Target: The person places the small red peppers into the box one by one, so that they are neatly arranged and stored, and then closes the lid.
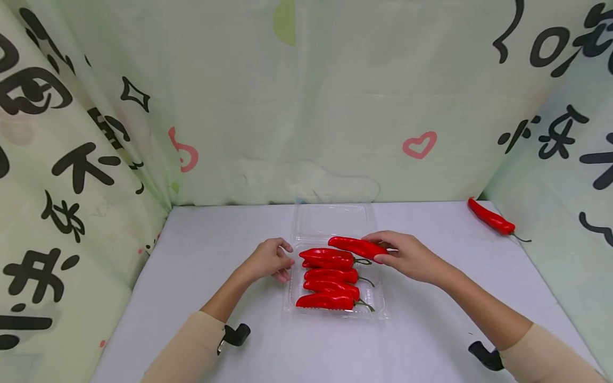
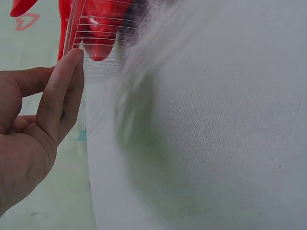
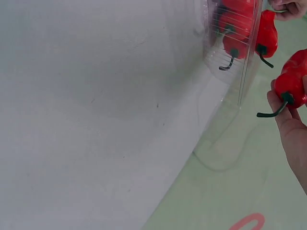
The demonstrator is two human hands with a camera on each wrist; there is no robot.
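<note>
My right hand (image 1: 407, 255) pinches a red chili pepper (image 1: 354, 245) by its stem end, holding it over the far part of a clear plastic container (image 1: 378, 298). Its green stem (image 3: 273, 114) hangs free in the right wrist view. Several red chili peppers (image 1: 325, 302) lie side by side in the container, stems pointing right. At the container's left side is my left hand (image 1: 270, 260). In the left wrist view its extended fingers (image 2: 62, 81) touch the clear ribbed wall, and nothing is gripped.
The container's clear lid (image 1: 335, 218) lies folded back toward the far edge of the white table (image 1: 215, 229). Another red chili pepper (image 1: 493, 219) lies at the table's far right corner. Printed cloth (image 1: 306, 117) hangs behind and on both sides.
</note>
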